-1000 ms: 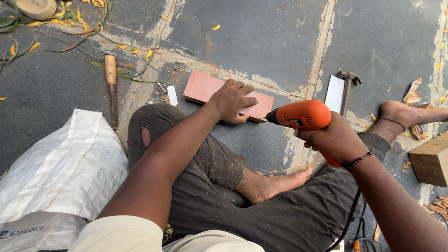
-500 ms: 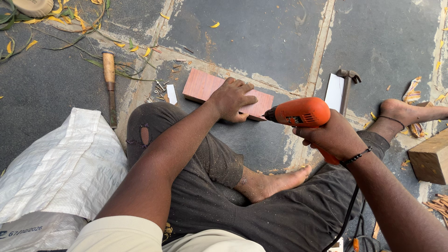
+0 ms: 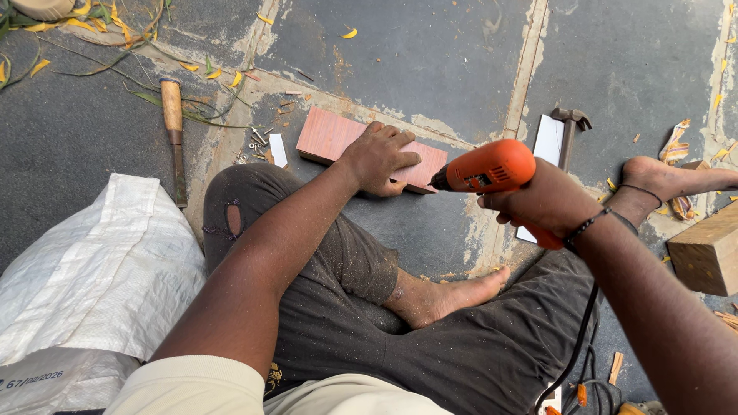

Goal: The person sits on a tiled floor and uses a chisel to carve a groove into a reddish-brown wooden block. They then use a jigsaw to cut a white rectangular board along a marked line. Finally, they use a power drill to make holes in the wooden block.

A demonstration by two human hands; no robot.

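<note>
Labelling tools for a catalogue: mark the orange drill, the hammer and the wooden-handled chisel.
orange drill (image 3: 486, 165), head view, on its orange body.
hammer (image 3: 572, 117), head view, on its metal head.
wooden-handled chisel (image 3: 171, 104), head view, on the wooden handle.

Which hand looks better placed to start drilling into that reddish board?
The right hand, probably: it already holds the orange drill, whose tip sits at the board's end. The left hand lies flat on the board, steadying it.
</note>
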